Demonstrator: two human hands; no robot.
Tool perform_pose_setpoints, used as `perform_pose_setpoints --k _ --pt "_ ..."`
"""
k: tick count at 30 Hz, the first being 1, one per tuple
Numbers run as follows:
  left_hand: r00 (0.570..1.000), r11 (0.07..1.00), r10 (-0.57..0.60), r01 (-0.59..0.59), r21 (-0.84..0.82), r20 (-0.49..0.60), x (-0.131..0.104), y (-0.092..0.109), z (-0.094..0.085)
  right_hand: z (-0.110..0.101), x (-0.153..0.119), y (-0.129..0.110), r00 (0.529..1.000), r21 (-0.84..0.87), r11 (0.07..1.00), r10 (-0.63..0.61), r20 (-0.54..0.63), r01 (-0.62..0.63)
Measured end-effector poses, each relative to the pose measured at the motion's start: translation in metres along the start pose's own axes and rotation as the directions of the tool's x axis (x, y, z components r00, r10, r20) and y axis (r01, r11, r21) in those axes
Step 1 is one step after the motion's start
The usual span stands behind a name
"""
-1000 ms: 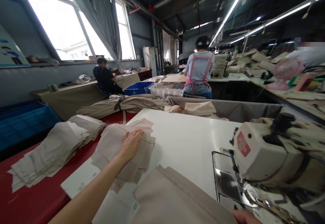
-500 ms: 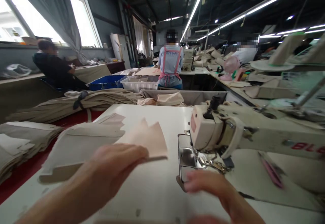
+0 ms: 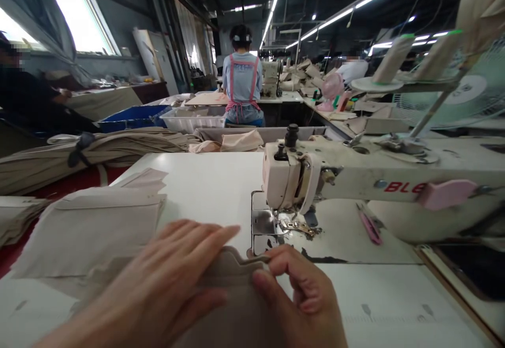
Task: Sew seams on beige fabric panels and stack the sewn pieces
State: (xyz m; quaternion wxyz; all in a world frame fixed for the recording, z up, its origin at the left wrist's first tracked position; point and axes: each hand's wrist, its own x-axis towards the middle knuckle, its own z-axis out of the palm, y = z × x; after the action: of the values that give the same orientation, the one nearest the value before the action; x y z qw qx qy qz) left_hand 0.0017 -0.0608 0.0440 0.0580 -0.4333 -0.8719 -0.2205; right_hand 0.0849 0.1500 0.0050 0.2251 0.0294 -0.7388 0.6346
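Cloth (image 3: 236, 311) held up above the near surface (image 3: 371, 285), short of the sewing machine (image 3: 286, 179); no part seen under its needle. Edge being matched or straightened, by judgement; any finished stitching cannot be made out. Further pieces are left in a stack (image 3: 90, 232) at left. Right hand (image 3: 302, 295): top edge pinched between thumb and forefinger, other fingers curled. Left hand (image 3: 177, 269): fingers extended, thumb spread apart, laid across the cloth's left part, not closed on it.

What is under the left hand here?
A brownish fabric piece shows between the left hand and the right hand, which pinches its edge. It runs out of sight beneath the left hand; anything else there is covered.
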Motion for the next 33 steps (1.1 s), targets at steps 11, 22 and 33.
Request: perform_pose_setpoints --k 11,22,33 --pt "0.998 0.933 0.023 0.003 -0.361 0.066 0.042 0.028 0.042 -0.011 0.005 0.014 0.971 0.204 0.951 0.237 -0.009 -0.231" --pt "0.999 0.913 -0.012 0.024 -0.408 0.031 0.043 0.03 0.048 -0.017 0.003 0.017 0.987 0.065 0.985 0.159 0.003 -0.159" --pt "0.975 0.826 -0.162 0.217 -0.52 0.149 0.044 0.034 0.049 -0.014 0.0 0.015 0.905 0.287 0.863 0.424 0.037 -0.416"
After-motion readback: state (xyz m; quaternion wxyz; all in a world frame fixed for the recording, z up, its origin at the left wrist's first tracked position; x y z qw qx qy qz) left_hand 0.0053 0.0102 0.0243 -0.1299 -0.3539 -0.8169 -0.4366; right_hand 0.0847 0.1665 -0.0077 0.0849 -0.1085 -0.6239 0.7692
